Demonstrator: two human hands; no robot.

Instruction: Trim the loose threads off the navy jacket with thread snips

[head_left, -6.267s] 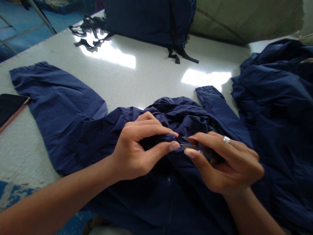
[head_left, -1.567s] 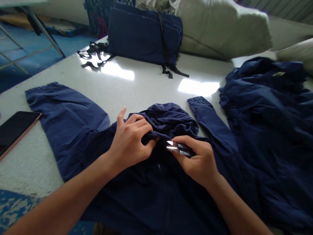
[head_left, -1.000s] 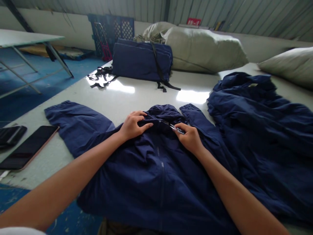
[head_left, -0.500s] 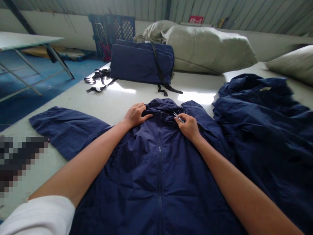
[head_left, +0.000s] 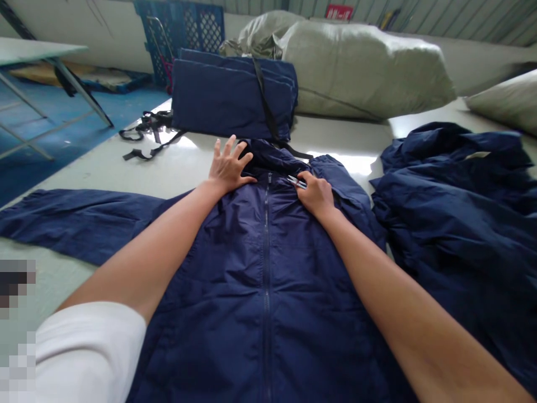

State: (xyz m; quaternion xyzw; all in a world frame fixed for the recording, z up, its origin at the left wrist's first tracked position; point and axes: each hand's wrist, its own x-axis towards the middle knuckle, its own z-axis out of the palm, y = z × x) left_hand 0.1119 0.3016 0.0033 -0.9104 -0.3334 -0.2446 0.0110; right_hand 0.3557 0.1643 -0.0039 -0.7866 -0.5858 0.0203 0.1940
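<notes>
The left hand (head_left: 229,166) lies open on the top of the blue jacket (head_left: 268,280), with its fingers spread wide. The right hand (head_left: 316,196) is closed around little silver scissors (head_left: 296,181), and their tips poke out past the fingers. The hands are apart, with the collar (head_left: 272,159) of the jacket between them. The jacket lies flat on the white counter (head_left: 75,173), with its zipper (head_left: 266,268) up the middle. One sleeve (head_left: 79,224) goes out to the left of the jacket. A messy pile of blue cloth (head_left: 453,224) sits just right of the jacket. Past the top of the jacket is a folded blue bundle (head_left: 230,95) with a black strap (head_left: 146,134), and behind the bundle are big pale sacks (head_left: 361,70).

The sharp tips are very near the cloth, so a small slip could nick the jacket. A quick pull could also make the jacket slide and bunch up.

The right hand hides most of the scissors, so I cannot tell if the blades are open or shut. The arms cover part of the jacket. A blurry block patch (head_left: 12,280) hides part of the counter left of the jacket. The picture cuts off the bottom of the jacket.
</notes>
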